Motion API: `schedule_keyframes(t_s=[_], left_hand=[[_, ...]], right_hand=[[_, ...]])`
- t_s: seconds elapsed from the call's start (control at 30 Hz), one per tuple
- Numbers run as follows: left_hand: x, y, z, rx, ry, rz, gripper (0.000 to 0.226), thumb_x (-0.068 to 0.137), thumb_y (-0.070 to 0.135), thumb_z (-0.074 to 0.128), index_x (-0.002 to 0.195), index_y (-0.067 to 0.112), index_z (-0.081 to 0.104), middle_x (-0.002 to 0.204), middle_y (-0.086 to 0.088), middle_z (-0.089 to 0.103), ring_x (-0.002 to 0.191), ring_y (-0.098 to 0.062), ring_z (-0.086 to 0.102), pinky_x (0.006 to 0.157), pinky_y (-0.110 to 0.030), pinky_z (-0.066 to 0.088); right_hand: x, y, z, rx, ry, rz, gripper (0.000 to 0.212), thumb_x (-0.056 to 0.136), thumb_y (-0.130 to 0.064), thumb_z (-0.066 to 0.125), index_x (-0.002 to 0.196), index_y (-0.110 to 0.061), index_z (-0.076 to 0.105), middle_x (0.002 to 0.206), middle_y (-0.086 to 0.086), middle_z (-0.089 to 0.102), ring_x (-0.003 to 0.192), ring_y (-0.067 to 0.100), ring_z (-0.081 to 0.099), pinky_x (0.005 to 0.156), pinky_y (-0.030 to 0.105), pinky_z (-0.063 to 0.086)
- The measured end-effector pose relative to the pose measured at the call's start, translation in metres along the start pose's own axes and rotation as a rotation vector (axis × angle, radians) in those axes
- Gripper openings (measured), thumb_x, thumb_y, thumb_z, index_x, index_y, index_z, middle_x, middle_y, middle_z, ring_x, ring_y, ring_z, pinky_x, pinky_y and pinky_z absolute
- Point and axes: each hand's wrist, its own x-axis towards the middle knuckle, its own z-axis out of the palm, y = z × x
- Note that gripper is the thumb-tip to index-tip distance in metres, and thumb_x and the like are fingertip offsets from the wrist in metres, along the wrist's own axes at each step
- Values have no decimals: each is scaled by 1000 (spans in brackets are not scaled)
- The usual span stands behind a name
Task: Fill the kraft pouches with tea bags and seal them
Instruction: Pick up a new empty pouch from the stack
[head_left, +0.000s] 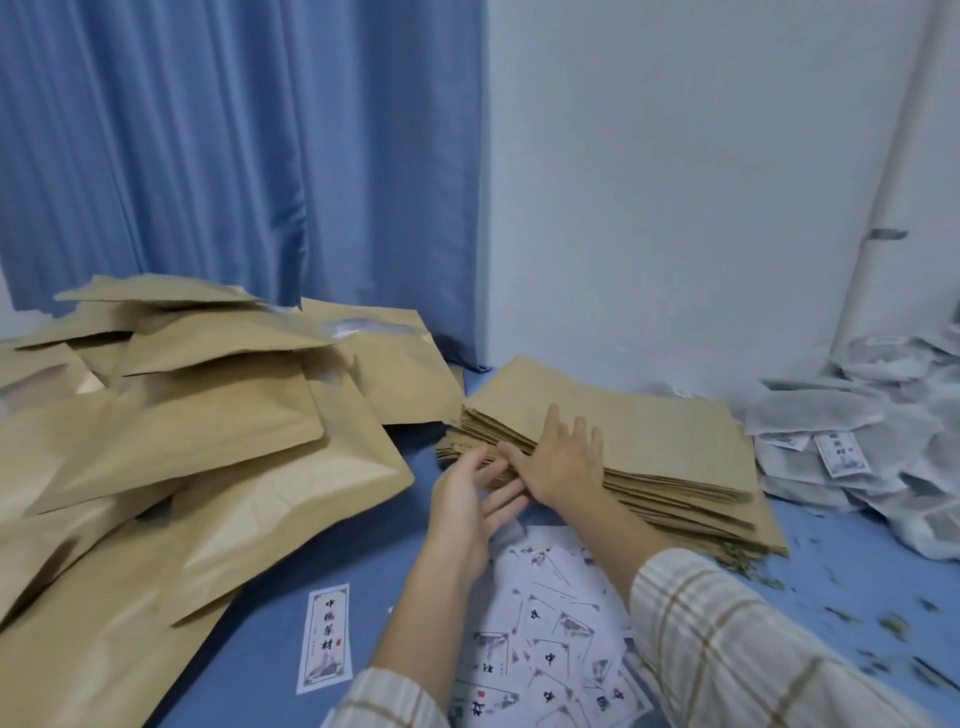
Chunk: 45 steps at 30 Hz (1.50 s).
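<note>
A thick stack of flat empty kraft pouches (665, 441) lies on the blue surface at centre right. My right hand (563, 462) rests flat on the stack's near left corner, fingers straight, thumb at the edge of the sheets. My left hand (470, 506) is just left of it, fingers relaxed and open, touching the stack's corner edge. A heap of bulging filled kraft pouches (208, 441) covers the left side. White tea bags (857, 441) lie piled at the right against the wall.
Loose printed labels (550, 639) lie scattered under my forearms, and one long label (324, 636) lies apart to their left. Tea crumbs (883, 623) dot the blue surface at the lower right. A blue curtain (234, 156) and a white wall stand behind.
</note>
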Motion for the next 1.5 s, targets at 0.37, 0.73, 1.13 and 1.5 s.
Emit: schedule_keyframes(t_s=[0.37, 0.73, 1.13, 1.5], left_hand=[[-22, -16, 25, 99, 34, -12, 36, 82, 35, 70, 106, 11, 57, 109, -15, 61, 86, -32, 68, 68, -36, 58], [-90, -6, 63, 473, 225, 381, 28, 95, 5, 37, 68, 6, 46, 75, -15, 49, 69, -24, 43, 66, -33, 36], [-179, -37, 87, 1423, 251, 1242, 63, 86, -11, 44, 143, 16, 39, 128, -18, 53, 100, -37, 56, 83, -47, 46], [-207, -139, 124, 1726, -554, 616, 94, 77, 55, 55, 150, 29, 3, 158, -12, -5, 145, -27, -1, 115, -45, 4]], right_hand=[[-41, 37, -48, 70, 735, -553, 24, 44, -11, 92, 57, -19, 73, 45, 1, 59, 41, 21, 58, 40, 17, 44], [-131, 56, -111, 214, 434, -811, 14, 83, -15, 63, 92, -16, 74, 85, -1, 72, 79, 18, 66, 63, 29, 53], [-202, 85, -203, 1488, 187, -105, 25, 92, -26, 58, 76, -10, 69, 73, 1, 71, 67, 11, 68, 54, 19, 52], [-238, 203, -134, 1833, -37, 569, 17, 90, -3, 55, 74, -1, 61, 53, 6, 66, 46, 13, 65, 45, 21, 53]])
